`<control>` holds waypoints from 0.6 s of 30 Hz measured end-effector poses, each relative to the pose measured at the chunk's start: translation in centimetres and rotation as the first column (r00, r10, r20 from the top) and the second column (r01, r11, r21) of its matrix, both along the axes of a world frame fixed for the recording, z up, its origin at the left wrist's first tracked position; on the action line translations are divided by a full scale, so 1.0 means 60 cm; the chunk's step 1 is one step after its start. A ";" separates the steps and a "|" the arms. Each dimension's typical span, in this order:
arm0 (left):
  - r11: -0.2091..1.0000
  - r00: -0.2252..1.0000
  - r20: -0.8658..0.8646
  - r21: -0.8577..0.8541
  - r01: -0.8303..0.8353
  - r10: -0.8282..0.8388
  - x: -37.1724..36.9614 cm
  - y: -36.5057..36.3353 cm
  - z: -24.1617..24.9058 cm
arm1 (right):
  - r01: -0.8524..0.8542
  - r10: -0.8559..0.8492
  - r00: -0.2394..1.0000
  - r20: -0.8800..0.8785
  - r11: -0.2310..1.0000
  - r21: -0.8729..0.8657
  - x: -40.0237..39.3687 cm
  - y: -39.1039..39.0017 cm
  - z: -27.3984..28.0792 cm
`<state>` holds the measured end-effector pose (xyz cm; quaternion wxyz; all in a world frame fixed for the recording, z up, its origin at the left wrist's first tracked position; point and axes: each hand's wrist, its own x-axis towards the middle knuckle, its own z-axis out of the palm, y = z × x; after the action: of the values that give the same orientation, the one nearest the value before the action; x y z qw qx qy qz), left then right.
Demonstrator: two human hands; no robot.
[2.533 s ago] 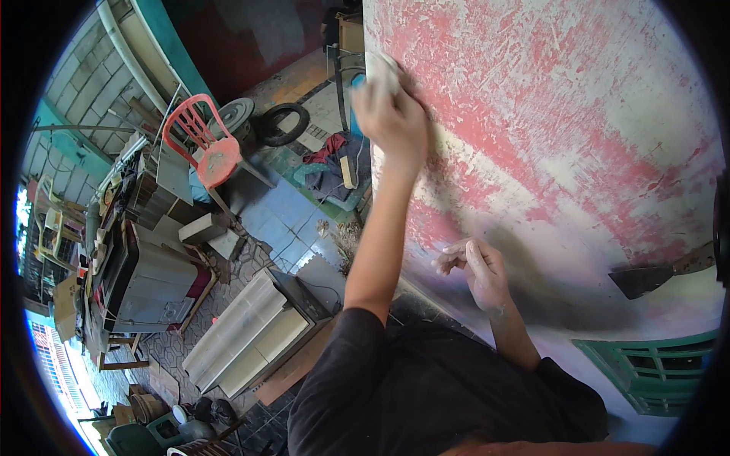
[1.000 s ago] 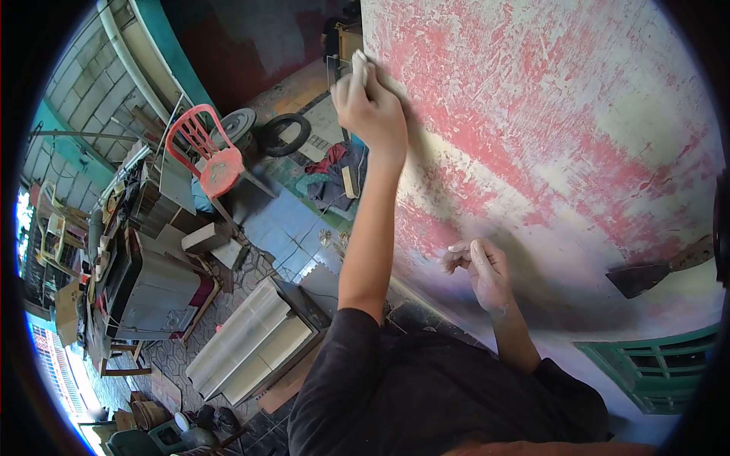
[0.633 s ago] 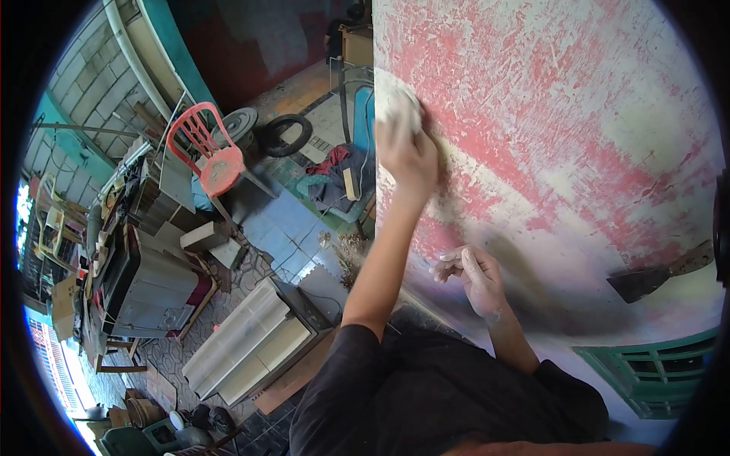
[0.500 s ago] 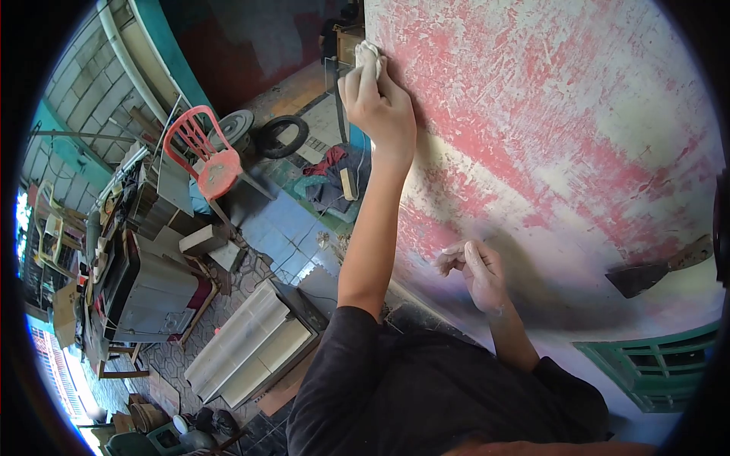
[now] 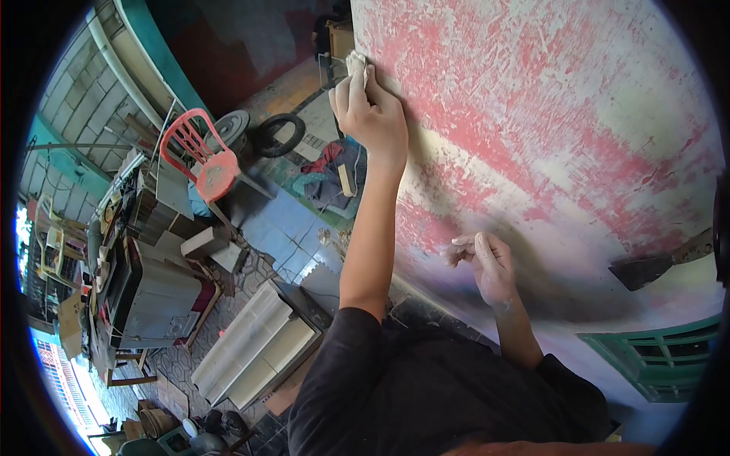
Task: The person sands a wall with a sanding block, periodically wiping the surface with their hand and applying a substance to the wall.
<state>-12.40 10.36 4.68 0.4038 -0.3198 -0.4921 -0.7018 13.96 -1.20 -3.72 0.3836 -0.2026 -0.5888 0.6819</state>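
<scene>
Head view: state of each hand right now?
Left hand: closed on a whitish pad.
Right hand: partly open, fingers loosely curled, no held object visible.

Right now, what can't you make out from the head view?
All in the head view:
- White lump: what it is; the left hand's fingers cover part.
- Right hand: whether it holds anything; curled fingers hide the palm.
- Window: right end, cut off by the dark lens rim.
- Dark shape in the back room: too small and dim.

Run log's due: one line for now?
left hand: grips whitish wad at edge of wall | right hand: loosely curled, near wall
</scene>
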 end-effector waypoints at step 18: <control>0.984 0.997 -0.045 -0.165 0.060 -0.068 0.076 -0.051 -0.138 | -0.062 0.062 0.998 0.005 0.997 -0.042 0.005 -0.008 -0.019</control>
<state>-7.84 7.28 -3.62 0.3656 -0.3850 -0.5273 -0.6634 14.27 -1.65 -4.85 0.3561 -0.1944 -0.5816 0.7051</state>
